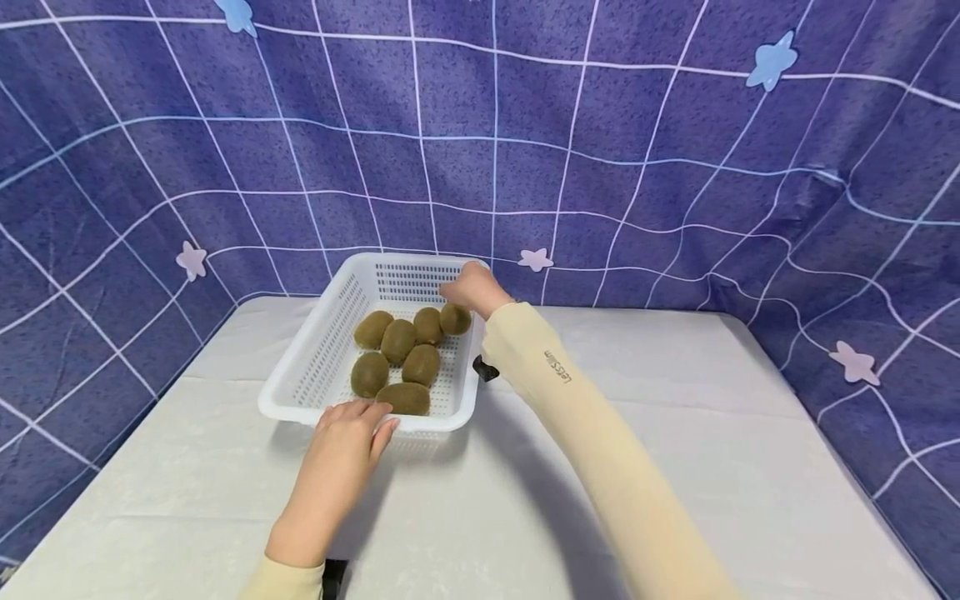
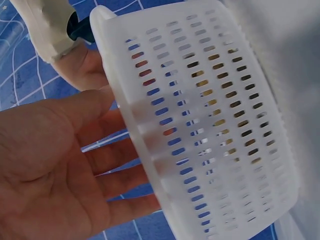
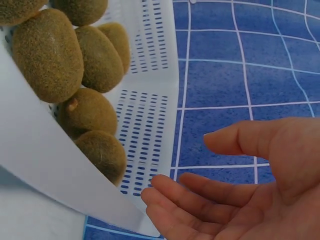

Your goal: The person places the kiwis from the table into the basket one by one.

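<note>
A white plastic basket (image 1: 300,379) with slotted walls holds several brown, fuzzy kiwifruit (image 1: 397,342). My left hand (image 1: 348,437) rests over the near rim. In the left wrist view its fairly straight fingers pass behind the rim of the basket (image 2: 200,125), and the thumb lies at the edge. Toward the far right corner reaches my right hand (image 1: 480,289), by the rim. The right wrist view has that hand (image 3: 235,195) with thumb and fingers spread apart, nothing between them, fingertips close to the basket corner. Kiwifruit (image 3: 47,55) lie beyond the wall there.
A table with a pale cloth (image 1: 187,467) carries the basket. Behind it and along both sides hangs a blue grid-patterned curtain (image 1: 637,192) with star shapes. A black wrist-worn piece (image 1: 485,367) sits at the right sleeve, close beside the basket's right wall.
</note>
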Motion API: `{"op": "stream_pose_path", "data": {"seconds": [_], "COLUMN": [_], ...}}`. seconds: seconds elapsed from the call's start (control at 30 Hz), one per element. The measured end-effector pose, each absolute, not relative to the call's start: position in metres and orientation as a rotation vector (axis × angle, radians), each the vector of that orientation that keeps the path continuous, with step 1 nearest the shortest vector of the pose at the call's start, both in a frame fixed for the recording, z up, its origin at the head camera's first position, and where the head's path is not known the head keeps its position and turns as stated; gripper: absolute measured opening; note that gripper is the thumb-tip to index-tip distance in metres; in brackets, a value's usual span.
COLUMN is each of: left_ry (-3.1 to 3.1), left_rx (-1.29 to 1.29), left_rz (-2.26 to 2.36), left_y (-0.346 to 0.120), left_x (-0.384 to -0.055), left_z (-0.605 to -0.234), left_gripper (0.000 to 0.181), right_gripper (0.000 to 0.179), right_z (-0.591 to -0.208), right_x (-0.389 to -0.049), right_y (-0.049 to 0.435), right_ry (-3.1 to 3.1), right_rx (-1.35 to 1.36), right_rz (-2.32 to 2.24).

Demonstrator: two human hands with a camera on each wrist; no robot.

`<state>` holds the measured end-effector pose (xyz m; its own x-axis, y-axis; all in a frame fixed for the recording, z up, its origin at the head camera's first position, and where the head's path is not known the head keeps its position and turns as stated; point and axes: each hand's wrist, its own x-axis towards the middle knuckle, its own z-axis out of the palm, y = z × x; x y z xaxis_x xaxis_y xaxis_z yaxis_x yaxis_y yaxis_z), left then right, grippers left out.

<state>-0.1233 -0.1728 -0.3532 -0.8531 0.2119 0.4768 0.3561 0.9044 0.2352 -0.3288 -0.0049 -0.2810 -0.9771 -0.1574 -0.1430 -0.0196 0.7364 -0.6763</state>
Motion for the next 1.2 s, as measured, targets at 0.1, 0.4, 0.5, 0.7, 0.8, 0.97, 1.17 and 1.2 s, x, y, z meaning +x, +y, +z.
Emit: {"op": "stream_pose_path", "data": {"seconds": [0.1, 0.4, 0.5, 0.7, 0.8, 0.97, 1.17, 1.2], "left_ry": [-2.630, -2.685, -2.713, -2.836, -2.907, -3.027, -3.067, -3.063], "left_rx": [-0.442, -0.482, -0.493, -0.503, -0.503, -0.474, -0.504, -0.519], "left_rz": [-0.421, -0.377, -0.343, -0.296, -0.296, -0.349, -0.363, -0.357], "left_y": [-0.174, -0.174, -0.173, -0.173, -0.174, -0.174, -0.172, -0.172], "left_x": [-0.125, -0.130, -0.132, -0.136, -0.139, -0.140, -0.143, -0.144], "left_z": [-0.351, -0.344, -0.340, -0.331, -0.327, -0.321, -0.311, -0.309], "left_gripper": [0.018, 0.015, 0.018, 0.024, 0.026, 0.033, 0.032, 0.032], "right_gripper": [0.039, 0.038, 0.050, 0.047, 0.042, 0.040, 0.019, 0.025], "right_z": [-0.280, -0.281, -0.283, -0.284, -0.285, -0.284, -0.278, -0.278], "right_x": [-0.326, -0.318, -0.316, -0.311, -0.307, -0.300, -0.291, -0.290], "right_y": [-0.002, 0.010, 0.015, 0.029, 0.036, 0.047, 0.059, 0.060], "right_ry": [2.760, 2.804, 2.830, 2.891, 2.919, 2.961, 3.001, 3.002], "right_rx": [-0.164, -0.172, -0.172, -0.174, -0.220, -0.312, -0.382, -0.390], "right_rz": [-1.065, -1.082, -1.056, -1.019, -1.011, -1.015, -0.974, -0.964]}}
